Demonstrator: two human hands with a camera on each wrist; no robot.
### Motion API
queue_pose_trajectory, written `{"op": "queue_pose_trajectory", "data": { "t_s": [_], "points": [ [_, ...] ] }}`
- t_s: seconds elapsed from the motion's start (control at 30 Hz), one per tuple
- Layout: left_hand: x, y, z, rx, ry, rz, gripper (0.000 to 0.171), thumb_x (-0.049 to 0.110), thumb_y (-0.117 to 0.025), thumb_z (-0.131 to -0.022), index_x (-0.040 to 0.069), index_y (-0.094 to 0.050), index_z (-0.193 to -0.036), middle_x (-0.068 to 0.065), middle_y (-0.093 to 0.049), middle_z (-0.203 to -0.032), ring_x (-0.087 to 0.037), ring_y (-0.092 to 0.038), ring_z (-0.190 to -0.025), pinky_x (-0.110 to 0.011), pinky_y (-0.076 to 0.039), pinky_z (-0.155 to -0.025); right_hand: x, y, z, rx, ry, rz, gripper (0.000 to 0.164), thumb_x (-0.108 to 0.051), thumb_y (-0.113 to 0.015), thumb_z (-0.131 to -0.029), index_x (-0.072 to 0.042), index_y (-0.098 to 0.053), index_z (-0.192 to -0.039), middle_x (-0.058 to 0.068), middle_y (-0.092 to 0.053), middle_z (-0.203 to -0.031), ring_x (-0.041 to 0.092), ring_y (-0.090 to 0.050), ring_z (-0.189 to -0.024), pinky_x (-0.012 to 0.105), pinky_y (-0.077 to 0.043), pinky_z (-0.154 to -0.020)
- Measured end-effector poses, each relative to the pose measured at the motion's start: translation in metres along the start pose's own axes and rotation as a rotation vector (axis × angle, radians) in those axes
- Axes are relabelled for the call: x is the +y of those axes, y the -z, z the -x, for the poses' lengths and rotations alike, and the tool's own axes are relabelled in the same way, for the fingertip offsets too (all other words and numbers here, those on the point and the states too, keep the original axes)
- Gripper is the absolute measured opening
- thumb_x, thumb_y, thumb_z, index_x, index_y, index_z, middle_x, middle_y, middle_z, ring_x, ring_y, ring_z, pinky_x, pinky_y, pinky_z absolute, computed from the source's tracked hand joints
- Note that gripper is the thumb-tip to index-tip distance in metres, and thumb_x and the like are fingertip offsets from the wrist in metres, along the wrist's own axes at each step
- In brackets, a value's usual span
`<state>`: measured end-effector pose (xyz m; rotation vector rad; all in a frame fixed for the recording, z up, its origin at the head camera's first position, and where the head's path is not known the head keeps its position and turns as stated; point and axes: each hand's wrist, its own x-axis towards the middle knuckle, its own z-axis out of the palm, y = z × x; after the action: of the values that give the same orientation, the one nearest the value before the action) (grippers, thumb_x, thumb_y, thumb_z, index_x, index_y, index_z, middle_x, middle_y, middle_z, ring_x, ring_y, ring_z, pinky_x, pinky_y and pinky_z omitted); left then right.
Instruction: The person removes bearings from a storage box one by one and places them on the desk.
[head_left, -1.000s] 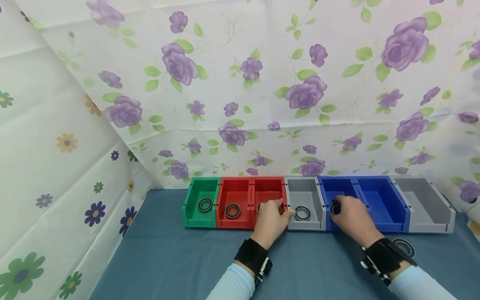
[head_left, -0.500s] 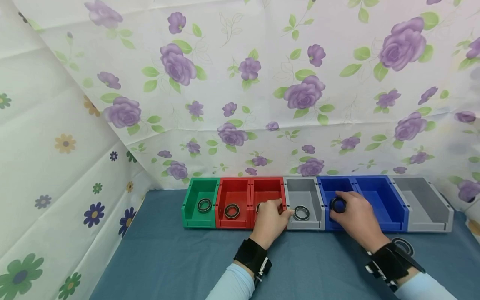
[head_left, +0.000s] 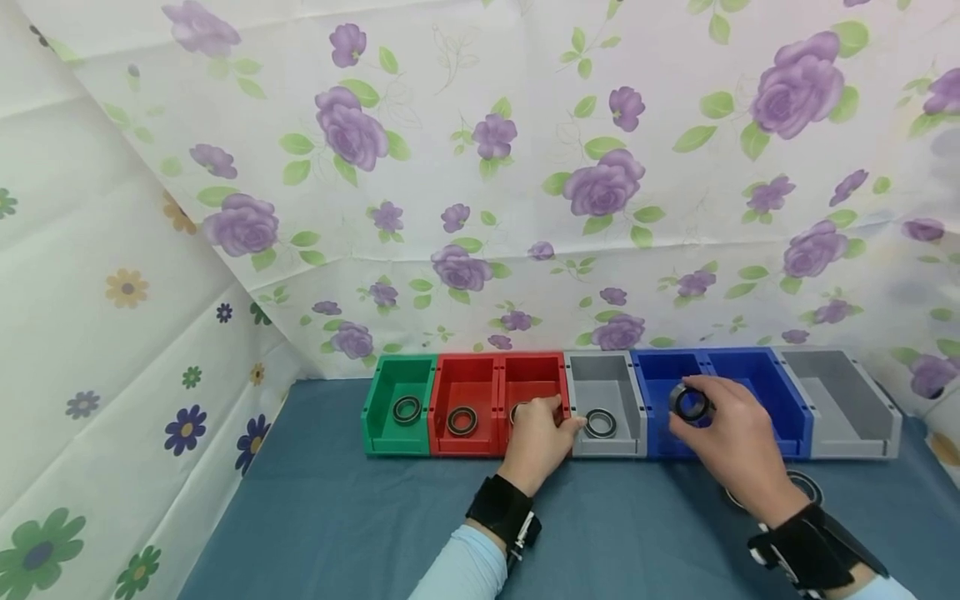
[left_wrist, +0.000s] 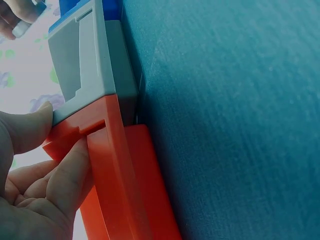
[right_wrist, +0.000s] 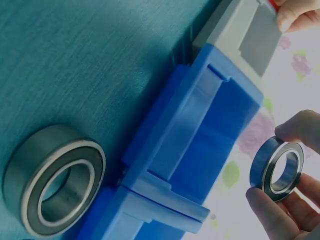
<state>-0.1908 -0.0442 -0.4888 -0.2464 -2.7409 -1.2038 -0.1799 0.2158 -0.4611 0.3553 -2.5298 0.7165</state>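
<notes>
Head view alone shows bearings (head_left: 462, 433) inside bins (head_left: 609, 448).

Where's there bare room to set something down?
Left of the left sleeve, and between the black wristbands, the blue tablecloth is bare; the far-right gray bin looks bare too. It's crowded around the right hand, with loose bearings close by.

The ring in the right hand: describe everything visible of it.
The ring looks like a metal bearing: a smooth, shiny outer wall, a dark flat face between bright rims, and an open round hole. The right hand pinches it by its edge, tilted up rather than lying flat. The head view shows the left blue bin behind it; only the hand touches it.
</notes>
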Motion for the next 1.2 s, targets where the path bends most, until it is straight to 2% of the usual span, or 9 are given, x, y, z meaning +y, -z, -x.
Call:
{"op": "queue_pose_trajectory", "data": {
  "t_s": [0.23,0.4,0.6,0.73,0.87,1.0,1.2],
  "points": [
    [-0.002,0.000,-0.001,-0.004,0.017,-0.004,0.022,0.036,-0.068,-0.084,0.015,-0.064,-0.089,0.005,-0.046,-0.056,-0.008,-0.048,-0.054,-0.024,-0.039,-0.046,-0.007,0.009,0.010,-0.013,0.003,0.007,0.054,-0.024,-0.079,-0.070,-0.013,-0.059,-0.119,0.009,-0.055,-0.113,0.024,-0.051,-0.099,0.045,-0.049,-0.069],
    [-0.003,-0.001,-0.001,-0.009,0.024,-0.013,0.022,0.036,-0.069,-0.084,0.015,-0.064,-0.090,0.005,-0.047,-0.057,-0.008,-0.048,-0.057,-0.024,-0.039,-0.047,-0.007,0.012,0.019,0.027,0.014,0.022,0.055,-0.024,-0.081,-0.067,-0.014,-0.061,-0.117,0.008,-0.056,-0.112,0.020,-0.053,-0.093,0.042,-0.049,-0.066],
    [-0.003,-0.002,0.000,-0.007,0.030,-0.012,0.022,0.037,-0.069,-0.083,0.016,-0.064,-0.088,0.005,-0.047,-0.057,-0.009,-0.048,-0.058,-0.025,-0.039,-0.047,-0.004,0.016,0.031,0.056,0.036,0.028,0.056,-0.022,-0.082,-0.064,-0.014,-0.062,-0.115,0.007,-0.057,-0.111,0.021,-0.053,-0.097,0.040,-0.050,-0.064],
    [-0.003,-0.001,0.000,-0.007,0.028,-0.008,0.026,0.037,-0.069,-0.083,0.013,-0.066,-0.094,0.005,-0.047,-0.057,-0.009,-0.048,-0.058,-0.025,-0.039,-0.047,0.000,0.016,0.038,0.052,0.033,0.030,0.056,-0.022,-0.082,-0.063,-0.014,-0.062,-0.115,0.008,-0.057,-0.111,0.023,-0.053,-0.100,0.041,-0.050,-0.064],
    [-0.003,-0.002,0.000,-0.005,0.023,0.004,0.030,0.036,-0.069,-0.083,0.011,-0.066,-0.099,0.005,-0.047,-0.057,-0.008,-0.049,-0.056,-0.025,-0.039,-0.046,0.002,0.015,0.043,0.027,0.020,0.041,0.057,-0.022,-0.083,-0.062,-0.013,-0.062,-0.114,0.010,-0.058,-0.110,0.027,-0.053,-0.102,0.045,-0.049,-0.069],
    [-0.003,-0.002,0.000,-0.008,0.022,0.021,0.028,0.036,-0.069,-0.083,0.012,-0.066,-0.097,0.005,-0.048,-0.057,-0.009,-0.049,-0.055,-0.025,-0.040,-0.046,0.002,0.013,0.050,-0.017,0.007,0.052,0.057,-0.023,-0.084,-0.060,-0.011,-0.063,-0.112,0.011,-0.059,-0.107,0.030,-0.054,-0.100,0.047,-0.049,-0.071],
    [-0.002,-0.002,0.001,-0.007,0.020,0.042,0.026,0.036,-0.069,-0.083,0.013,-0.066,-0.094,0.004,-0.047,-0.056,-0.010,-0.049,-0.053,-0.025,-0.039,-0.045,0.003,0.007,0.055,-0.139,-0.058,0.080,0.055,-0.026,-0.084,-0.059,-0.010,-0.064,-0.108,0.013,-0.060,-0.102,0.033,-0.056,-0.095,0.050,-0.047,-0.073]
  ]
}}
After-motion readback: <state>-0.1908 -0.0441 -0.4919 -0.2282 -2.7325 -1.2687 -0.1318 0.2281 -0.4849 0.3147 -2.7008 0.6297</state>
